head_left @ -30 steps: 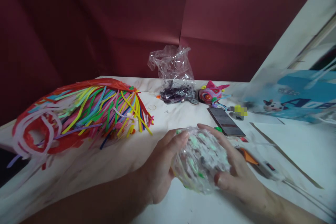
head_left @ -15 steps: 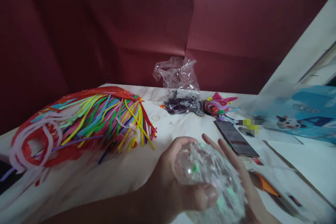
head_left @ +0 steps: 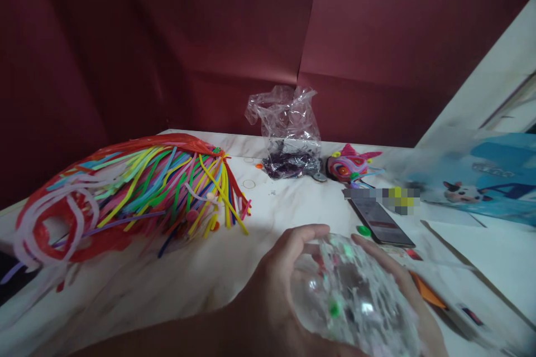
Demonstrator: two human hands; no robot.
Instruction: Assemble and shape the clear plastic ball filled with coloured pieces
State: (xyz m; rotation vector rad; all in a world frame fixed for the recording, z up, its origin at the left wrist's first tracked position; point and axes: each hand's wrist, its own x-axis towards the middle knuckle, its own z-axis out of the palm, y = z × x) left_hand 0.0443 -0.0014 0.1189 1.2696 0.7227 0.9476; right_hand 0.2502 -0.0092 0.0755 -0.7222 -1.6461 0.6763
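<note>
A clear round ball (head_left: 355, 290) with whitish strands and green and pink bits on or in it is at the lower middle, cut off by the bottom edge. My left hand (head_left: 274, 281) curves around its left side, with the fingers over the top and the thumb low in front. Against the far right side lies my right hand (head_left: 400, 273), its fingers partly hidden behind the ball. Both hands hold the ball between them. Just beyond the right fingertips is a small green round piece (head_left: 364, 230).
Red plastic wrapping (head_left: 167, 142) with many colourful pipe cleaners (head_left: 167, 189) lies left on the marble-patterned table (head_left: 288, 209). A clear plastic bag (head_left: 288, 122) stands behind, beside a pink craft figure (head_left: 349, 164). At right are a phone (head_left: 383, 217), an orange-handled tool (head_left: 429, 293) and a blue package (head_left: 498, 178).
The ball and both hands have shifted a little to the right. My left thumb has slid down from the ball's front. The green round piece now shows fully. The view has tipped slightly downward.
</note>
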